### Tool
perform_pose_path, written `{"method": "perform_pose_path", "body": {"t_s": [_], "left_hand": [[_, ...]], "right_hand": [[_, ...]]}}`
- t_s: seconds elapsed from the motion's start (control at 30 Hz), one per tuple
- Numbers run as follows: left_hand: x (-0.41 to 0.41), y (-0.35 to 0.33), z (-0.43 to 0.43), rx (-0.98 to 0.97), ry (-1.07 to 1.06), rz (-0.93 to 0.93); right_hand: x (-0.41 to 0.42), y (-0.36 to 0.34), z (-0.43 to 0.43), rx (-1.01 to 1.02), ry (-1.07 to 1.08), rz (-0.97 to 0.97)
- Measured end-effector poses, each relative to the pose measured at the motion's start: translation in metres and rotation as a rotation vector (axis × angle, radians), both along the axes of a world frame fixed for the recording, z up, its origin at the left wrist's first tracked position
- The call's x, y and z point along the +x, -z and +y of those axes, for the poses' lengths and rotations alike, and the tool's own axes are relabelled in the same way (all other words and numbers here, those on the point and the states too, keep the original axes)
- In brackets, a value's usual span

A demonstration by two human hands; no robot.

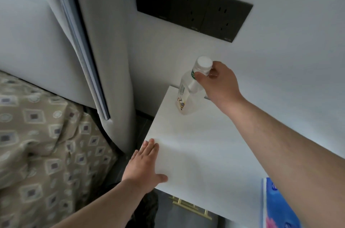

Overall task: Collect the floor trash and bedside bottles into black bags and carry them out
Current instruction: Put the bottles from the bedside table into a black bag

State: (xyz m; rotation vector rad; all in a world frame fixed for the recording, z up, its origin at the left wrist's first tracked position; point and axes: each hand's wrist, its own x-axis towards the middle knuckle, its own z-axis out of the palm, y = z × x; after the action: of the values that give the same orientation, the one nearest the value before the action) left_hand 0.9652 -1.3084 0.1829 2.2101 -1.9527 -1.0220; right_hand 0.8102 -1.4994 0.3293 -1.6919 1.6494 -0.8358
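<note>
Pinched at the neck, just under its white cap (204,62), the clear plastic bottle (186,95) was held in our right hand (218,82), thumb and fingers curled round it. The bottle leaned, cap uppermost, with its base over the far part of the white bedside table (196,143). We could not tell whether the base touched the tabletop or hung just above it. The bottle looked nearly empty.

Our left hand (147,166) lay flat, fingers straight, on the near left corner of the bedside table and held nothing.

Above the bedside table a dark socket panel (192,5) sat on the wall. Left of the bedside table stood a grey padded headboard (104,41), with patterned bedding (37,134) beyond it. A blue printed pack (276,205) showed partly at the table's near right. No black bag was in view.

Hazards, as we judged them:
- A neck pinch gives little control of a leaning body. The bottle could swing, slip and roll off the table's left edge into the gap beside the headboard.
- If the cap was loose, leftover liquid could leak while the bottle was tilted.
- With no bag at hand, we would have to carry the bottle some way, which would leave more time for a slip.
</note>
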Motion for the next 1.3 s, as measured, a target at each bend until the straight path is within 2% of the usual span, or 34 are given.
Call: {"method": "perform_pose_path", "body": {"t_s": [0.2,0.37,0.47,0.6,0.67,0.73,0.8,0.9,0.97,1.0,1.07,1.13,1.23,1.3], "left_hand": [[0.004,0.004,0.001,-0.025,0.005,0.009],[0.003,-0.005,0.007,0.032,0.096,-0.086],[0.013,-0.009,0.028,-0.012,0.075,-0.021],[0.039,0.0,0.102,-0.003,0.072,0.045],[0.052,0.0,0.137,0.156,-0.066,0.133],[0.068,-0.002,0.162,0.284,-0.382,0.347],[0.09,-0.003,0.172,0.352,-0.668,0.447],[0.125,0.001,0.185,0.094,-1.003,0.593],[0.141,0.011,0.187,0.049,-1.111,0.728],[0.148,0.021,0.187,0.068,-1.127,0.724],[0.158,0.048,0.195,0.126,-1.086,0.606],[0.162,0.078,0.211,0.275,-0.948,0.452],[0.155,0.117,0.242,0.498,-0.583,0.381],[0.149,0.129,0.25,0.55,-0.484,0.381]], "right_hand": [[-0.007,-0.001,0.011,0.003,0.042,0.04],[-0.004,-0.008,0.045,-0.002,0.015,0.084],[-0.001,-0.016,0.077,0.017,0.007,-0.037],[0.02,-0.024,0.111,0.021,-0.02,-0.213],[0.038,-0.025,0.129,0.04,-0.067,-0.271],[0.057,-0.019,0.148,0.089,-0.144,-0.313],[0.076,-0.005,0.169,0.155,-0.224,-0.317],[0.1,0.024,0.201,0.246,-0.294,-0.295],[0.113,0.045,0.22,0.326,-0.309,-0.263],[0.118,0.058,0.227,0.361,-0.312,-0.239],[0.127,0.084,0.24,0.433,-0.304,-0.189],[0.132,0.109,0.248,0.478,-0.302,-0.14],[0.136,0.146,0.258,0.547,-0.299,-0.109],[0.136,0.17,0.263,0.571,-0.299,-0.077]]}}
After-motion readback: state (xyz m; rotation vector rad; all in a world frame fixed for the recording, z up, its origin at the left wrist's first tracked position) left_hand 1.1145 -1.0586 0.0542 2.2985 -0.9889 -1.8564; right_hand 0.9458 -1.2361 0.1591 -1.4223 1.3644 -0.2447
